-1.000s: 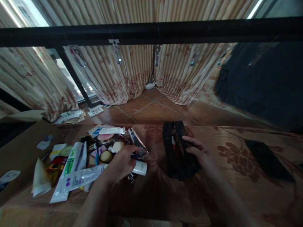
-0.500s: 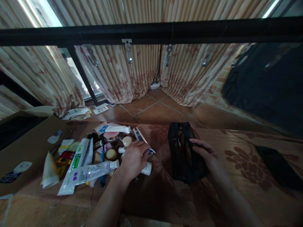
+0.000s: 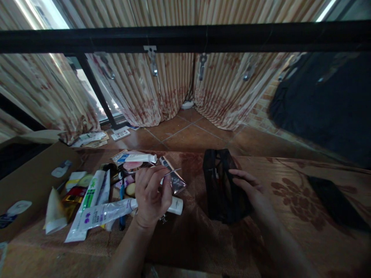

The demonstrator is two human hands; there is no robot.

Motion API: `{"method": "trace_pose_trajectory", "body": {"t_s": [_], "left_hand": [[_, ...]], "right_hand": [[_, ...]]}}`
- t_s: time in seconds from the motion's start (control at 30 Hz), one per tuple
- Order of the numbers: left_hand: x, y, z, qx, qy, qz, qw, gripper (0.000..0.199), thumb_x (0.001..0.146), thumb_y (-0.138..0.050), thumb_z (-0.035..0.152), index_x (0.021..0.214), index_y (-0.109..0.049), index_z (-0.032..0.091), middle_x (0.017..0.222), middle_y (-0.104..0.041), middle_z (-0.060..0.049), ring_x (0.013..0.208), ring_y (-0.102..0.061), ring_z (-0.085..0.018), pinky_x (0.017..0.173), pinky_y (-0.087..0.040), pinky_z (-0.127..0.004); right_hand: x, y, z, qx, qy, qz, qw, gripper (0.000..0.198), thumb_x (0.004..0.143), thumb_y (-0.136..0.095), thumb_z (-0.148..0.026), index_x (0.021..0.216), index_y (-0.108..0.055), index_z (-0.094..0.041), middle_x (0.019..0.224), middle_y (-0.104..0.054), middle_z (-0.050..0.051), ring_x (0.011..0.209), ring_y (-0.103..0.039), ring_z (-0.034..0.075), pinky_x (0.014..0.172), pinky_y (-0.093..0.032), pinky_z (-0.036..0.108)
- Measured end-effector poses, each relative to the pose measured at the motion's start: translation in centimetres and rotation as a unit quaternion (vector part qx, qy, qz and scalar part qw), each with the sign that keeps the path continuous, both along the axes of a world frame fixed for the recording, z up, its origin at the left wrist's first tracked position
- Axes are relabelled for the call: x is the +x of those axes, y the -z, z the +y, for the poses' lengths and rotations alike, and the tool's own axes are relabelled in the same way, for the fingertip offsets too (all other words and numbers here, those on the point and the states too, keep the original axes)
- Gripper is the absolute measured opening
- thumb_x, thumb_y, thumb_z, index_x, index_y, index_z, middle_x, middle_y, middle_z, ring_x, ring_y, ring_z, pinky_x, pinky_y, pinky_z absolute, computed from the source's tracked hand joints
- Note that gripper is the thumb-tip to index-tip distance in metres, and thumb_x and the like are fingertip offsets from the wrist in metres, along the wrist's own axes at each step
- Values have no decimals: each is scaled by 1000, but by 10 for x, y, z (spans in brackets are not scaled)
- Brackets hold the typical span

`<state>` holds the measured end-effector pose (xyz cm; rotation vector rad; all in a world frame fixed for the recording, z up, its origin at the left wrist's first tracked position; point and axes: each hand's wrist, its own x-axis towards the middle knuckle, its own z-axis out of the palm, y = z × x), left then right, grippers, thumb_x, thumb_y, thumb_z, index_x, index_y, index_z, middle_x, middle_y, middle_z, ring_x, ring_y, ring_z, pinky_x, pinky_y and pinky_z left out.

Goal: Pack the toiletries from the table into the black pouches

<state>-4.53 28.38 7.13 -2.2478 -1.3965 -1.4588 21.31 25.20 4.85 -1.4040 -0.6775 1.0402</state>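
My left hand (image 3: 153,193) is closed over the pile of toiletries, pinching a thin, pale, stick-like item (image 3: 174,170) whose tip sticks out to the right. Its exact kind is too small to tell. My right hand (image 3: 251,188) grips the right side of a black mesh pouch (image 3: 213,197), which stands with its top open; some dim contents show inside. Beside my left hand lie a white capped tube (image 3: 176,205) and a shiny dark tube (image 3: 175,178). A clear tube with purple print (image 3: 107,213) and a green-and-white tube (image 3: 92,191) lie farther left.
A cardboard box (image 3: 37,175) borders the pile on the left. At the right lies a flat black object (image 3: 336,200). A dark horizontal bar (image 3: 179,38) with hanging metal clips crosses in front of the curtains (image 3: 171,88). Papers (image 3: 89,139) lie on the tiled floor.
My left hand has lifted from the pile and turned, with the thin pale item now showing in its fingers. The shiny dark tube is more exposed. My right hand stays on the pouch.
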Motion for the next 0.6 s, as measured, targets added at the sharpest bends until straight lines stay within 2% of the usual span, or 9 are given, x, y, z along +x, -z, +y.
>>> {"method": "trace_pose_trajectory", "body": {"t_s": [0.07, 0.13, 0.23, 0.33, 0.4, 0.47, 0.6], "left_hand": [[1, -1, -4, 37, -22, -27, 999, 14, 78, -61, 16, 91, -59, 20, 92, -68, -6, 88, -61, -21, 84, -45, -38], [3, 0, -6, 44, -51, -72, 995, 17, 80, -60, 18, 96, -58, 20, 94, -66, -6, 90, -61, -21, 84, -45, -36], [6, 2, -3, 0, -89, -170, 981, 19, 85, -55, 23, 103, -55, 18, 94, -62, -6, 90, -60, -20, 83, -46, -33], [11, 4, 4, -78, -72, -268, 957, 15, 87, -53, 28, 99, -53, 19, 85, -58, -1, 79, -58, -15, 74, -48, -27], [15, 4, 8, -170, -26, -335, 926, 14, 87, -53, 33, 92, -53, 20, 74, -56, 2, 66, -54, -12, 62, -47, -23], [21, 5, 9, -269, 22, -394, 879, 17, 85, -55, 37, 87, -54, 20, 66, -55, 4, 54, -51, -10, 50, -43, -20], [35, 12, 8, -405, 73, -460, 787, 22, 78, -62, 40, 78, -57, 19, 56, -55, 5, 44, -49, -9, 43, -39, -19]], "right_hand": [[1, 1, 0, 1, -5, 6, 1000, 29, 63, -76, -33, 91, -72, -25, 75, -71, 0, 62, -62, 17, 55, -46, 27], [2, 2, 0, 1, -13, 1, 1000, 29, 64, -75, -34, 92, -72, -25, 73, -70, -1, 61, -61, 16, 54, -45, 26], [2, 3, 1, 5, -14, -17, 1000, 29, 65, -74, -35, 92, -72, -24, 73, -70, 0, 59, -60, 16, 53, -44, 26], [1, 2, 2, 5, -12, -13, 1000, 29, 64, -75, -35, 90, -72, -23, 74, -70, 0, 60, -61, 16, 54, -44, 26], [1, 2, 2, 5, -10, -1, 1000, 29, 63, -76, -34, 89, -72, -23, 74, -70, 0, 61, -61, 16, 54, -45, 26], [0, 1, 2, 6, -12, 11, 1000, 29, 62, -76, -33, 89, -72, -23, 74, -70, -1, 61, -61, 15, 54, -45, 25], [-2, -1, 2, 5, -10, 13, 1000, 28, 62, -75, -33, 88, -72, -23, 73, -70, 0, 60, -61, 15, 54, -45, 26]]}}
